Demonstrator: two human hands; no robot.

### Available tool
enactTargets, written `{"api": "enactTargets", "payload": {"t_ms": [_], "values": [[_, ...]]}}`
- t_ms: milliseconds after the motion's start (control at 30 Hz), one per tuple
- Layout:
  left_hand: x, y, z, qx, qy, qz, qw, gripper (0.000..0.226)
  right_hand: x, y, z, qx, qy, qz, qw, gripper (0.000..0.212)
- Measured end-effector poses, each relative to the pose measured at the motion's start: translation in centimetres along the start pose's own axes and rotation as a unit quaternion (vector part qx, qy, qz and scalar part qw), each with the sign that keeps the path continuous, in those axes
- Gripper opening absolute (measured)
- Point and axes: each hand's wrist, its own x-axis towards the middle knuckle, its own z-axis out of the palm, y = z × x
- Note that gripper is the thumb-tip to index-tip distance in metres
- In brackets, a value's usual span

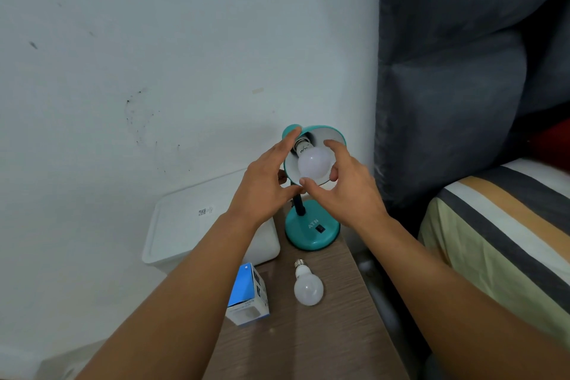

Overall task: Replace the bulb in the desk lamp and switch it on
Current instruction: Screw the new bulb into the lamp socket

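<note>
A teal desk lamp (311,233) stands at the far end of a narrow wooden table (327,336), with a black switch (321,228) on its base. Its shade (334,133) is tilted up towards me. A white bulb (313,165) sits in the socket. My left hand (265,185) holds the shade's left rim, fingers along the outside and thumb underneath. My right hand (342,188) reaches in from the right, thumb tip and a fingertip touching the bulb's lower and right edges. A second white bulb (308,287) lies loose on the table, screw cap pointing away from me.
A blue and white bulb box (246,293) lies at the table's left edge. A white plastic bin (182,228) stands left of the table against the wall. A grey padded headboard (447,86) and a bed with a striped cover (499,244) are close on the right.
</note>
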Motion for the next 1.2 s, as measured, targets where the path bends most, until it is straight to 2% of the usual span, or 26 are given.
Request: {"api": "enactTargets", "payload": {"t_ms": [67, 167, 233, 367, 467, 533, 633, 767, 900, 967, 1067, 1200], "values": [[0.0, 0.0, 0.1, 0.001, 0.0, 0.002, 1.0, 0.097, 0.1, 0.0, 0.1, -0.009, -0.002, -0.005, 1.0, 0.067], [-0.1, 0.1, 0.0, 0.002, 0.003, 0.0, 1.0, 0.097, 0.8, 0.1, 0.4, -0.015, -0.003, 0.043, 0.999, 0.06], [-0.1, 0.1, -0.1, 0.006, 0.004, 0.0, 1.0, 0.097, 0.8, 0.3, 0.7, -0.028, 0.004, 0.053, 0.998, 0.064], [-0.1, 0.0, -0.1, 0.009, 0.001, 0.007, 1.0, 0.097, 0.1, 0.6, 0.9, -0.021, 0.026, 0.008, 0.999, 0.084], [0.0, -0.1, 0.0, 0.012, 0.0, 0.008, 1.0, 0.098, 0.1, 0.7, 1.1, -0.06, 0.036, -0.012, 0.997, 0.073], [0.0, -0.1, 0.0, 0.01, 0.0, 0.005, 1.0, 0.1, 0.3, 0.6, 1.1, -0.078, 0.043, 0.007, 0.996, 0.065], [-0.1, 0.0, 0.0, 0.012, 0.002, 0.003, 1.0, 0.099, 0.2, 0.2, 1.2, -0.091, 0.067, 0.028, 0.993, 0.066], [0.0, 0.0, 0.0, 0.014, 0.001, 0.008, 1.0, 0.097, -0.1, 0.2, 1.2, -0.108, 0.111, 0.001, 0.988, 0.074], [-0.1, 0.0, 0.0, -0.007, 0.006, -0.001, 1.0, 0.095, 0.3, 0.6, 1.3, -0.085, 0.071, -0.027, 0.993, 0.065], [-0.1, 0.0, 0.0, -0.016, 0.008, -0.005, 1.0, 0.096, 0.5, 0.5, 1.3, -0.056, 0.046, -0.008, 0.997, 0.061], [0.0, 0.0, 0.1, -0.011, 0.007, 0.0, 1.0, 0.097, 0.5, 0.2, 1.4, -0.054, 0.043, 0.033, 0.997, 0.064], [-0.1, 0.1, 0.0, -0.006, 0.005, 0.0, 1.0, 0.094, 0.4, 0.5, 1.3, -0.053, 0.026, -0.012, 0.998, 0.075]]}}
